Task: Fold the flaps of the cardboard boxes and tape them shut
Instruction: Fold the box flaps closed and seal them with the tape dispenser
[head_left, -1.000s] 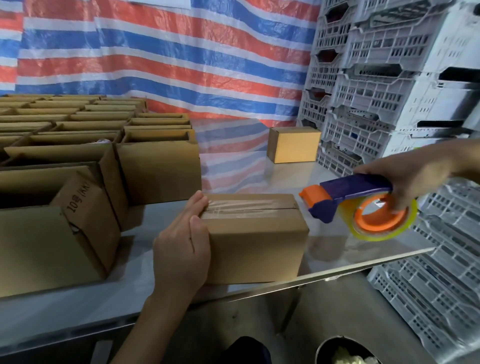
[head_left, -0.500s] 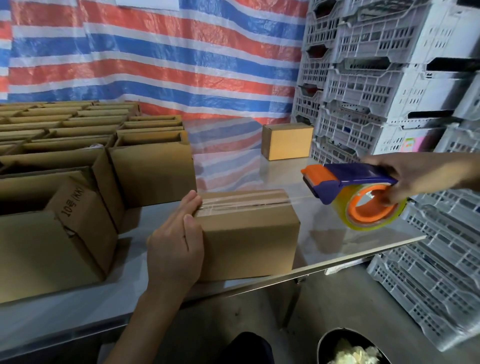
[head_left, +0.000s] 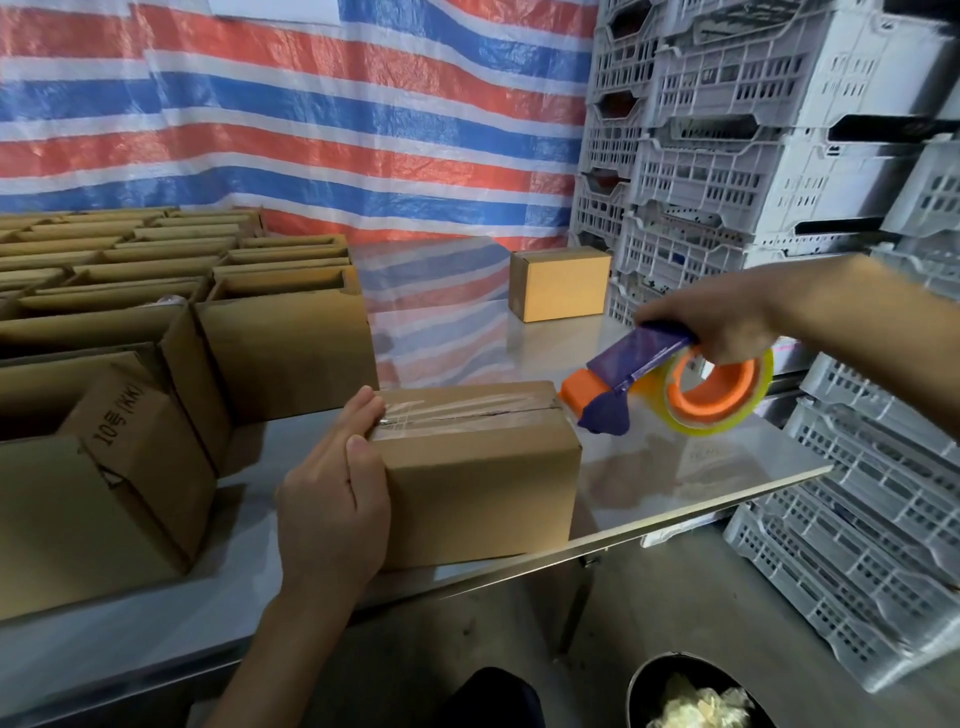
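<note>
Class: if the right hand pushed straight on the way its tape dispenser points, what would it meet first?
Probably the right top edge of the taped box: the tape dispenser in the right hand aims at it, though depth is unclear.

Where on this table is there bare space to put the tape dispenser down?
Bare metal lies right of the taped box, out to the right edge of the table, under the tape dispenser in the right hand. Another free patch runs between the taped box and the small closed box at the back. The left side is crowded with open boxes.
</note>
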